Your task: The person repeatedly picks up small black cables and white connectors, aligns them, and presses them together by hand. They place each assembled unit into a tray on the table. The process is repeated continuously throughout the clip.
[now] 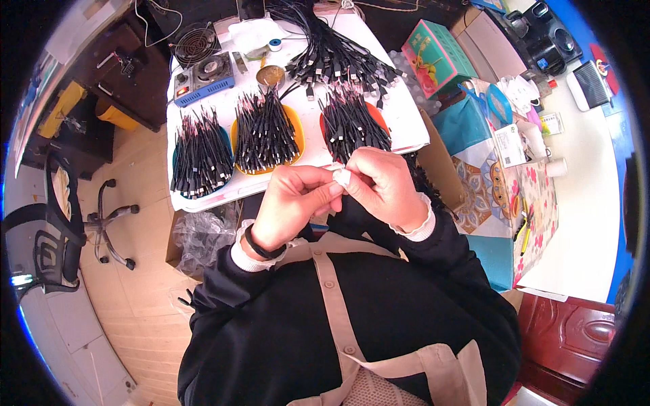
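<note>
My left hand (292, 203) and my right hand (384, 189) meet in front of my body, just off the near edge of the white table. Between their pinched thumbs and fingers is a small white piece (342, 177), perhaps tape or paper; its kind is not clear. Beyond my hands, bundles of short black cables with bare pinkish wire ends fill a teal tray (225, 135), a yellow tray (295, 120) and a red tray (380, 119). Nearest to my right hand is the cable bundle (352, 125) in the red one.
A larger heap of black cables (332, 54) lies at the table's back. Beside it stand a blue device with a fan (208, 78), a round tin (271, 76) and a solder-like spool (275, 44). An office chair (51, 237) is left; a cluttered white desk (582, 203) is right.
</note>
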Tool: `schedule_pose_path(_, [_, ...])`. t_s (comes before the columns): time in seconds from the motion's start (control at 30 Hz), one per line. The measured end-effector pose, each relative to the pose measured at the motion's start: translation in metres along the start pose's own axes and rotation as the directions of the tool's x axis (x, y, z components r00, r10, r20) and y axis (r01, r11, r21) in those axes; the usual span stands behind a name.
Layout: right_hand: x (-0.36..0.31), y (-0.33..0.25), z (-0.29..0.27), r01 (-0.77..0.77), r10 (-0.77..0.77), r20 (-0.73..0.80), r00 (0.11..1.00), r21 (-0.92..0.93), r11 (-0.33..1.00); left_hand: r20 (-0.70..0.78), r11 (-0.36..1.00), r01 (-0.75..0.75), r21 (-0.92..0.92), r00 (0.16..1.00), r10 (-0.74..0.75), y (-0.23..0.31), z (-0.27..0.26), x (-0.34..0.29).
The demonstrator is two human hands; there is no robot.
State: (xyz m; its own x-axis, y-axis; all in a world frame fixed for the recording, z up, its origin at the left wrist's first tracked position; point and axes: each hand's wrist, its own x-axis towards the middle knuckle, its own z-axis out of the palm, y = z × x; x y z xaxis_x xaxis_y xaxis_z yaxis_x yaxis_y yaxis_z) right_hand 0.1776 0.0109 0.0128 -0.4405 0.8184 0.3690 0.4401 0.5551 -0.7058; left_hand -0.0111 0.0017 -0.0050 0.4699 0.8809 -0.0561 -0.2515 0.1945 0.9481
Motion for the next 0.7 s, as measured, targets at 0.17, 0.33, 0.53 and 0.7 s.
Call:
schedule_pose_path(0.17, [-0.012, 0.004, 0.009, -0.062, 0.112, -0.253, 0.961, 0.199, 0.978, -0.026, 0.989, 0.051, -0.138, 0.998, -0.056, -0.001, 0.005, -0.008])
schedule_pose_path(0.33, [-0.026, 0.004, -0.017, -0.134, 0.219, -0.345, 0.912, 0.255, 0.958, -0.031, 0.982, 0.09, -0.166, 0.995, -0.097, 0.007, -0.004, -0.023])
schedule_pose_path(0.53, [-0.019, -0.017, -0.03, 0.215, -0.215, 0.012, 0.977, -0.015, 0.977, 0.045, 0.97, 0.153, -0.186, 0.988, -0.148, 0.013, -0.001, -0.024])
schedule_pose_path(0.7, [-0.007, -0.018, -0.027, 0.394, -0.394, 0.015, 0.919, -0.076, 0.916, 0.071, 0.972, 0.183, -0.149, 0.982, -0.174, 0.017, 0.0, -0.024])
